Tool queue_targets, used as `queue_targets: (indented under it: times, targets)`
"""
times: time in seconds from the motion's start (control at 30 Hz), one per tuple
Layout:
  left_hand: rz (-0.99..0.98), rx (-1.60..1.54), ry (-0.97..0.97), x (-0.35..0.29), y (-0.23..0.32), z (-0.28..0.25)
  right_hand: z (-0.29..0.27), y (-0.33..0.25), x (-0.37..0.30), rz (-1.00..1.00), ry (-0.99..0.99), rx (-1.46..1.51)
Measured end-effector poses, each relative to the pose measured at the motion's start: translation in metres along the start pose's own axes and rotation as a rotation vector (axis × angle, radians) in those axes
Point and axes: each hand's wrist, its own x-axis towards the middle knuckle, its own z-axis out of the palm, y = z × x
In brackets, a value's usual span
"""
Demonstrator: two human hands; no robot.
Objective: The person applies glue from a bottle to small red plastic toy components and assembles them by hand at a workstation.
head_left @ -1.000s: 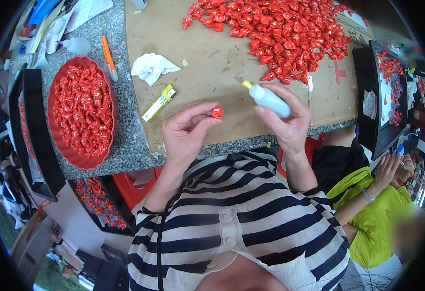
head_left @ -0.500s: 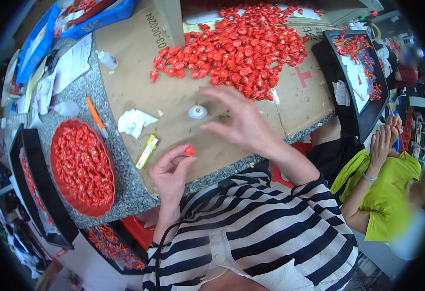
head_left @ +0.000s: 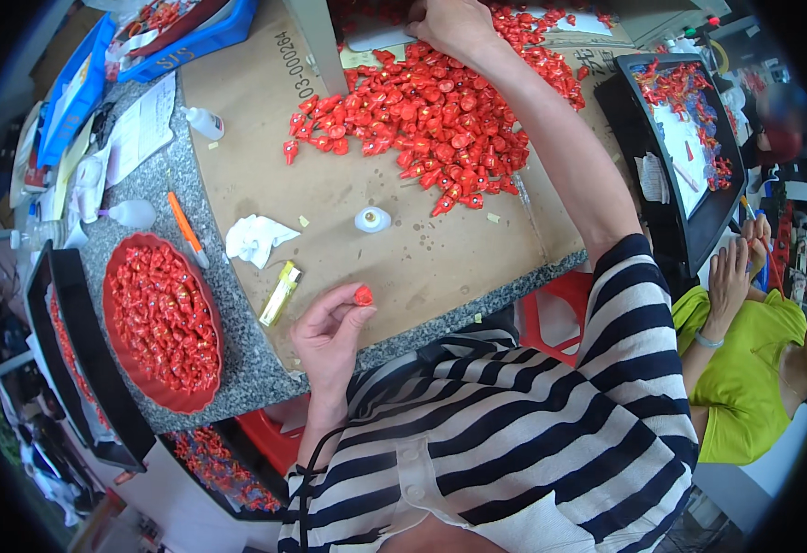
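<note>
My left hand (head_left: 328, 334), near the front edge of the table, pinches a small red plastic piece (head_left: 364, 295) between thumb and fingertips. My right arm stretches over a large heap of small red plastic pieces (head_left: 459, 120). At the heap's far side, by the picture's top edge, my right hand (head_left: 454, 26) has its fingers curled together; whatever is between them is hidden. A small white bottle with a nozzle (head_left: 372, 219) stands on the cardboard between the heap and my left hand.
A yellow lighter (head_left: 280, 293), crumpled white tissue (head_left: 258, 240) and orange-handled tool (head_left: 185, 226) lie leftward, near a red oval bowl (head_left: 117, 346) full of red pieces. A grey upright panel (head_left: 318, 41) borders the heap. Right, a co-worker in yellow-green (head_left: 744, 387) sits beside a black tray (head_left: 638, 138).
My right hand has moved from above the white bottle, fingers spread, to the heap's far side, its fingers now curled. My left hand still holds its red piece. Some red pieces have spread toward me.
</note>
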Motion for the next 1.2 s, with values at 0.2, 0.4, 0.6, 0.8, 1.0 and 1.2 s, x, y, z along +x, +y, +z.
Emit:
queue_targets:
  times: [0.2,0.4,0.6,0.8,1.0,1.2]
  targets:
    - [0.000,-0.031,0.011,-0.005,0.000,0.000,-0.020,0.001,-0.057,-0.170,0.077,0.622]
    - [-0.013,0.010,-0.041,-0.005,0.004,0.011,-0.047,-0.022,-0.185,0.064,-0.330,1.154]
    - [0.066,0.005,-0.169,0.002,0.006,0.029,-0.023,-0.041,-0.253,0.082,-0.183,1.269]
    - [0.105,0.117,-0.177,0.000,0.002,0.026,-0.014,-0.048,-0.261,0.098,-0.195,1.351]
    - [0.034,0.067,-0.178,-0.001,0.002,0.022,-0.010,-0.049,-0.261,0.256,-0.228,1.519]
    - [0.038,0.026,-0.161,-0.001,-0.002,0.020,0.004,-0.035,-0.250,0.412,-0.454,1.469]
